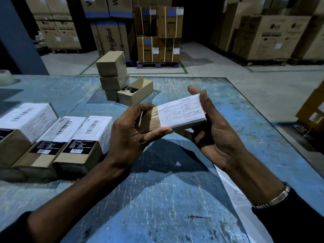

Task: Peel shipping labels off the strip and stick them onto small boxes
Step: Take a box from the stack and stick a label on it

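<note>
**Now: labelled box held between both hands**

Here the small box (pixel 168 115) sits above the blue table (pixel 157 190), held at both ends. The left hand (pixel 129 132) grips its brown, unlabelled end, fingers curled over the top and thumb along the near edge. The right hand (pixel 210 127) cups the other end, fingers wrapped round the far side and palm turned toward the box. A white shipping label (pixel 182 110) covers the half of the box nearest the right hand.

Left of the left hand lie three labelled boxes (pixel 57 137) in a row. Beyond the hands stands a stack of plain boxes (pixel 114 74). Under the right wrist lies the label strip (pixel 233 190), partly hidden by the forearm.
</note>
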Demonstrator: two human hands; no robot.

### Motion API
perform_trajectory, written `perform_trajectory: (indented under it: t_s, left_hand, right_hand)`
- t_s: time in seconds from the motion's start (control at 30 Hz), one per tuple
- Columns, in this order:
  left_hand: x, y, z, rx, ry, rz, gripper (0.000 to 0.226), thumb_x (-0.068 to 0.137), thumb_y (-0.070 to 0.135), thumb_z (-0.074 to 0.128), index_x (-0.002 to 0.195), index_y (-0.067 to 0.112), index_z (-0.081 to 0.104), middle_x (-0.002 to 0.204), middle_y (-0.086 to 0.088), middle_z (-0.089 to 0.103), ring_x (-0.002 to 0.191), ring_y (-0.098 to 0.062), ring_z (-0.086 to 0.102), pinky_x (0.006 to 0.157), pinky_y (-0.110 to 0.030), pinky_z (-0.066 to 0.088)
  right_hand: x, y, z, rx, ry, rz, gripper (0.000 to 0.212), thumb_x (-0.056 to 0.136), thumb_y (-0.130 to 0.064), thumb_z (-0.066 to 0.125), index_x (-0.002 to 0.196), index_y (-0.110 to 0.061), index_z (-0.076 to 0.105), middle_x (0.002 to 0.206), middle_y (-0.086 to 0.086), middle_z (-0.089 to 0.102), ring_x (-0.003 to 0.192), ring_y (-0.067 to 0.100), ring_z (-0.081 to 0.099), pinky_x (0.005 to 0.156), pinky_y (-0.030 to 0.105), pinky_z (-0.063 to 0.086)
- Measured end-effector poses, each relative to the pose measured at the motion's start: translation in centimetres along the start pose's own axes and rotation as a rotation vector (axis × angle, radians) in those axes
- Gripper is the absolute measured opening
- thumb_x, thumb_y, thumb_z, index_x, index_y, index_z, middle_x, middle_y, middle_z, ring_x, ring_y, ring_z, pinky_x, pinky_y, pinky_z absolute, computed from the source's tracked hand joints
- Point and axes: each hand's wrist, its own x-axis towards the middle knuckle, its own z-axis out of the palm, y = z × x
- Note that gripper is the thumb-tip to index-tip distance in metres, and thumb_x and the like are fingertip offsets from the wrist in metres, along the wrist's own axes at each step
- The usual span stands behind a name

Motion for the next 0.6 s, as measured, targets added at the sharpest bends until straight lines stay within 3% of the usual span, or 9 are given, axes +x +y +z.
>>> perform_trajectory:
  t_s: [0.13,0.23,0.4,0.6]
  left_hand:
    - [-0.37,-0.14,0.40,-0.003,0.013,-0.030,0.057,0.078,0.069,0.081,0.119,0.035,0.062,0.113,0.010,0.071,0.106,-0.011,0.069,0.078,-0.046,0.059]
    - [-0.32,-0.21,0.37,0.032,-0.006,0.018,0.062,0.079,0.068,0.082,0.121,0.026,0.065,0.115,0.007,0.071,0.107,-0.015,0.069,0.077,-0.047,0.059]
    - [-0.23,-0.30,0.17,0.091,-0.022,0.072,0.067,0.081,0.066,0.083,0.124,0.018,0.067,0.121,0.003,0.072,0.110,-0.019,0.069,0.079,-0.046,0.060]
    - [-0.27,-0.44,0.18,0.122,-0.056,0.117,0.069,0.079,0.061,0.084,0.122,0.010,0.066,0.120,-0.004,0.070,0.109,-0.022,0.067,0.082,-0.043,0.060]
  right_hand:
    - [0.03,0.15,-0.49,0.010,0.026,0.010,0.055,0.094,-0.043,0.063,0.145,-0.022,0.065,0.141,0.015,0.070,0.132,0.033,0.067,0.109,0.059,0.055]
    - [-0.12,0.04,-0.74,0.057,0.040,0.024,0.050,0.099,-0.038,0.059,0.143,-0.016,0.067,0.144,0.022,0.066,0.134,0.038,0.065,0.108,0.062,0.054]
    - [-0.30,0.02,-0.21,0.040,0.056,0.006,0.055,0.092,-0.048,0.065,0.140,-0.020,0.070,0.138,0.021,0.070,0.127,0.035,0.070,0.107,0.064,0.055]
    - [-0.44,-0.47,-0.85,0.189,-0.023,0.041,0.057,0.092,-0.027,0.062,0.150,-0.022,0.061,0.141,0.015,0.070,0.134,0.031,0.066,0.114,0.060,0.050]
